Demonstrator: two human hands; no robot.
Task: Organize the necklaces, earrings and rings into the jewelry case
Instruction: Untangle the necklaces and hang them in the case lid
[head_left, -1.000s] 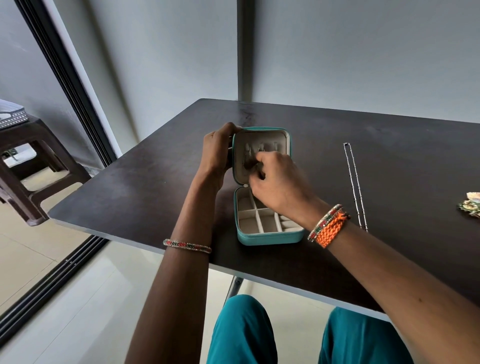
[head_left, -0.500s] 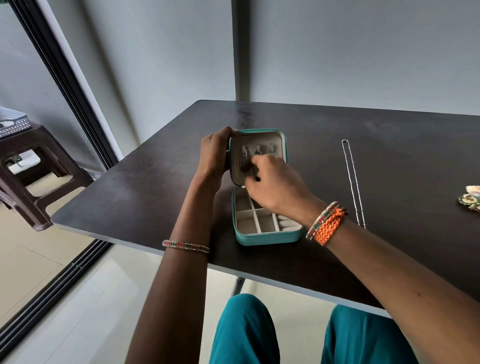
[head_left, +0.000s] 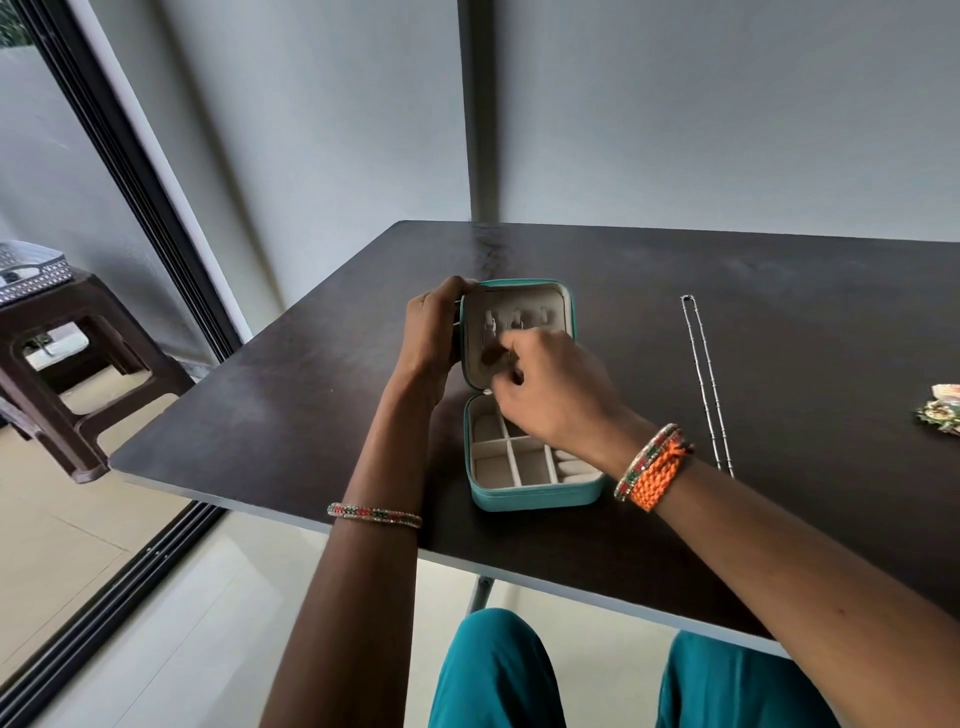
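Where the dark brown rectangular table meets its near edge, the small teal zip-around jewelry case sits close to that edge, with bare tabletop to its left and behind it toward the grey wall. To the right of the case, a thin silver chain necklace lies stretched in a long narrow loop running from far to near, well apart from the case. Farther right, at the frame border, a small multicoloured ornament rests on the table and is partly cut off. A dark brown plastic stool stands on the pale floor to the left, clear of the table. The case lid stands upright; its beige lining shows a row of small hooks, and the base is divided into beige compartments. The left hand is wrapped around the left edge of the lid, fingers curled closed on it. The right hand reaches across the base to the lid interior with fingertips pinched together; a small item may be between them, but it is too blurred to identify. Beaded bangles circle both wrists, and the right wrist also carries an orange braided band. No legible writing or branding is visible.
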